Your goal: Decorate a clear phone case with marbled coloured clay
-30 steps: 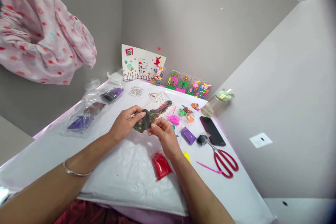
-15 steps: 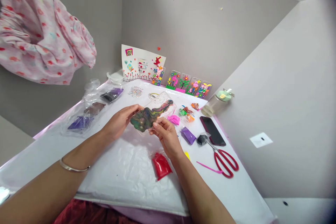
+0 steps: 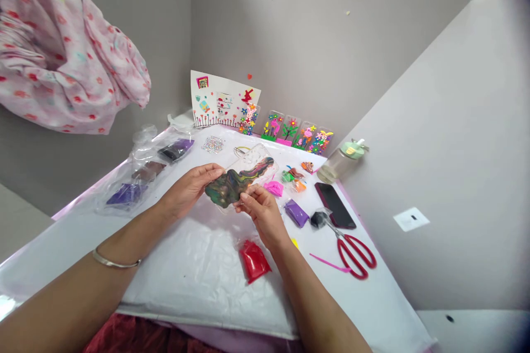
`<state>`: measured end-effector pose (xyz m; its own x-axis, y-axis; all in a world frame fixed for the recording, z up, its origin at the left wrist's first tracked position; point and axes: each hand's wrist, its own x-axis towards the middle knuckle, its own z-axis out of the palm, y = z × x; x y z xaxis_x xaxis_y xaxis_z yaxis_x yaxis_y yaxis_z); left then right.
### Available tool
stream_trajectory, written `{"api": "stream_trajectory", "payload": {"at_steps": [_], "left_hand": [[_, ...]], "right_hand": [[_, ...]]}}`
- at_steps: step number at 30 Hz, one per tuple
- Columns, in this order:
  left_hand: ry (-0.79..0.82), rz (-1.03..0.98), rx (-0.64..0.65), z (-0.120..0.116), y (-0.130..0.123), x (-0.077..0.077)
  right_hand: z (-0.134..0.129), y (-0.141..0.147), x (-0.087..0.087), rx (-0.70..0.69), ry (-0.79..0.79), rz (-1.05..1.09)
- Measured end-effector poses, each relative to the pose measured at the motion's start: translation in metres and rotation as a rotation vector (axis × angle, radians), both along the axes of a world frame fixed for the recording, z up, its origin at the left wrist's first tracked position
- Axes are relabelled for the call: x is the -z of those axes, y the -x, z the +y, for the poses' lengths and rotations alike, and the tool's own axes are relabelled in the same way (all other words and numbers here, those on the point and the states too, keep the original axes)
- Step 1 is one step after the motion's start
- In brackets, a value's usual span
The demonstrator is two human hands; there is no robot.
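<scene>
Above the middle of the table, a clear phone case (image 3: 238, 182) is held tilted between both hands. Dark, marbled clay in green, black, yellow and pink covers much of its face. My left hand (image 3: 197, 183) grips the case's left edge, thumb on top. My right hand (image 3: 260, 210) pinches its lower right edge between thumb and fingers. Just beyond the right fingers lies a pink clay lump (image 3: 274, 188). A red clay packet (image 3: 254, 261) rests below, beside the right wrist.
On the right are a purple packet (image 3: 296, 213), red-handled scissors (image 3: 356, 253), a phone (image 3: 336, 205) and a glass jar (image 3: 337, 162). Bagged clay packets (image 3: 127, 194) lie left, near a sheet of gems (image 3: 213, 144). Decorated cases (image 3: 290, 129) lean along the back wall.
The left fingers have shifted slightly along the case's edge. Otherwise the case and my right hand stay almost where they were.
</scene>
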<state>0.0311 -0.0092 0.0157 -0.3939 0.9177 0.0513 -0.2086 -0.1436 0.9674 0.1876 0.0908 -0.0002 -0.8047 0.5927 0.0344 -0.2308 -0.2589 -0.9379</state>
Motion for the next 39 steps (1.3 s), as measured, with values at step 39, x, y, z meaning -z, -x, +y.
{"api": "stream_trajectory", "payload": {"at_steps": [39], "left_hand": [[0.032,0.406,-0.134,0.003,-0.002,0.009]], "right_hand": [[-0.001,0.002,0.007,0.017,-0.059,-0.011]]}}
